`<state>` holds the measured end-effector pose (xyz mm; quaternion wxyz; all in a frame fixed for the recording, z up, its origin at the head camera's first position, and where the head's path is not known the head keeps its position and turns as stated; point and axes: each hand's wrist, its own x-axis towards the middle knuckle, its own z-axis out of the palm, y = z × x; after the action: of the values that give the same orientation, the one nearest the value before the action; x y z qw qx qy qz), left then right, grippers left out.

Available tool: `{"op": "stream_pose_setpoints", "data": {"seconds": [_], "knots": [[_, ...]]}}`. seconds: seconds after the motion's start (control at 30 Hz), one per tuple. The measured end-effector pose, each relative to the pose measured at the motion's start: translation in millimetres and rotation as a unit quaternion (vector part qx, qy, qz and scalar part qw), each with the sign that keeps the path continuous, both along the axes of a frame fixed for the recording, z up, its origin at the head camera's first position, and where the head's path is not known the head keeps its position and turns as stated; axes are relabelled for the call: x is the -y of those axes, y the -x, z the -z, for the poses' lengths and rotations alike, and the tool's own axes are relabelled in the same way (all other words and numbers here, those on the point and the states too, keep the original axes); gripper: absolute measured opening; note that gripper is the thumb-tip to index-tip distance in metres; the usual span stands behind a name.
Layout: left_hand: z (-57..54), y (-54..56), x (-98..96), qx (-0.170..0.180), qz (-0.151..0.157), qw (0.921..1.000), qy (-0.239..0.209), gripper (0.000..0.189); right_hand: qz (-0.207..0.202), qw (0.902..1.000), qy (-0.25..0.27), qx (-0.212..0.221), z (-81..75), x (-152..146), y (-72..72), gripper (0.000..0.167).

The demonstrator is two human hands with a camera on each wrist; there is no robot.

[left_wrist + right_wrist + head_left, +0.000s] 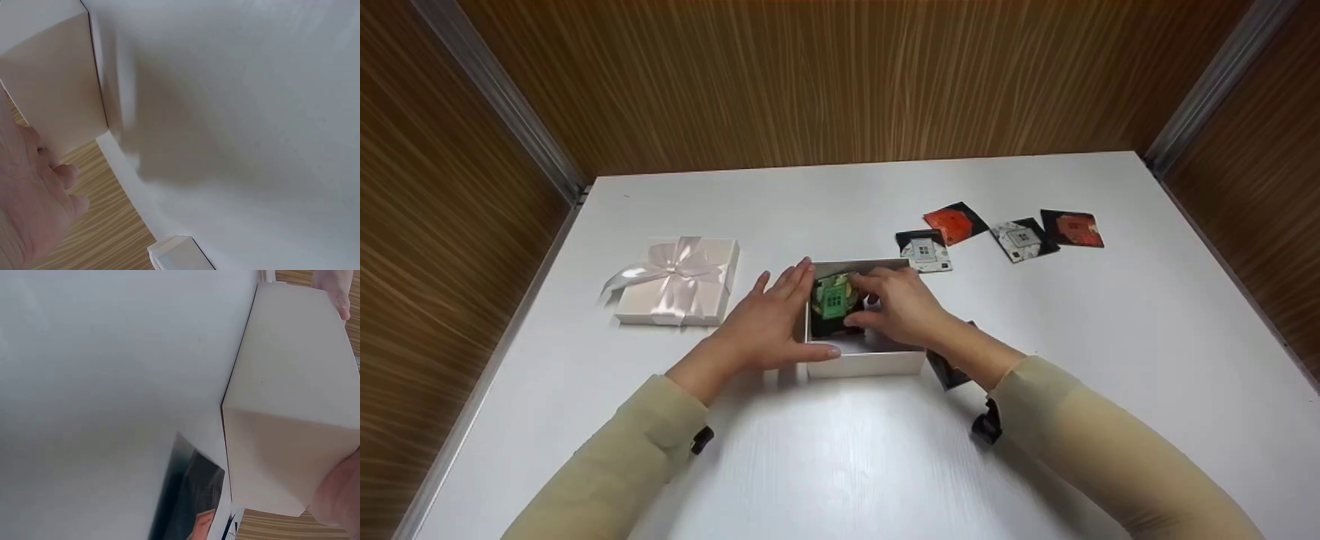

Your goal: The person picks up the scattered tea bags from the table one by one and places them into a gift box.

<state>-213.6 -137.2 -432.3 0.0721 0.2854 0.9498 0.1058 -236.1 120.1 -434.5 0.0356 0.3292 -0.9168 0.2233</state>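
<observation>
A white open box (866,365) stands in the middle of the table. Inside it, on the left, lies a flat square green-and-black sachet (834,300). My right hand (904,304) reaches over the box's right side and pinches the sachet's right edge between thumb and fingers. Against the box's left side rests my left hand (772,319), fingers extended along that wall and thumb lying over the front rim. In the left wrist view, the left hand (36,191) shows beside the box wall (62,84). The right wrist view shows the box's outside (292,354); the sachet is hidden there.
A white lid with a pale ribbon bow (675,281) lies to the left. Behind and right of the box are black-and-white sachets (926,251) (1024,238) and red-and-black ones (952,223) (1076,229). Another dark sachet (949,371) lies partly under the right forearm, beside the box.
</observation>
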Motion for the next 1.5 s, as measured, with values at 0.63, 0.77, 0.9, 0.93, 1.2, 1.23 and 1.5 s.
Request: {"op": "stream_pose_setpoints", "data": {"seconds": [0.63, 0.77, 0.9, 0.93, 1.2, 1.23, 1.5], "knots": [[0.5, 1.2, 0.0, -0.003, 0.000, 1.0000, 0.004, 0.132, 0.025, 0.9991, -0.028, 0.019, -0.4, 3.6, 0.5, 0.071], [-0.3, 1.1, 0.3, -0.007, -0.001, 1.0000, 0.005, 0.132, 0.021, 0.9974, 0.061, 0.033, -0.4, 0.5, 2.8, 0.065], [-1.9, -0.1, 0.3, -0.002, 0.000, 1.0000, 0.001, 0.133, 0.000, 0.9884, 0.148, 0.036, -6.6, -9.5, 5.2, 0.062], [-2.0, -0.2, 0.4, -0.001, 0.000, 1.0000, 0.000, 0.133, -0.001, 0.9862, 0.161, 0.036, -9.2, -13.2, 6.0, 0.061], [-1.8, -0.8, 0.7, 0.004, -0.008, 1.0000, 0.003, 0.134, 0.027, 0.9745, 0.220, 0.037, -33.0, -54.5, 13.0, 0.063], [-1.7, -0.8, 0.7, 0.005, -0.009, 0.9999, 0.004, 0.134, 0.033, 0.9742, 0.220, 0.036, -34.5, -61.1, 13.8, 0.063], [0.5, 0.2, -0.8, 0.008, -0.010, 0.9999, 0.005, 0.134, 0.083, 0.9710, 0.196, 0.109, -35.2, -114.4, 15.5, 0.060]]}}
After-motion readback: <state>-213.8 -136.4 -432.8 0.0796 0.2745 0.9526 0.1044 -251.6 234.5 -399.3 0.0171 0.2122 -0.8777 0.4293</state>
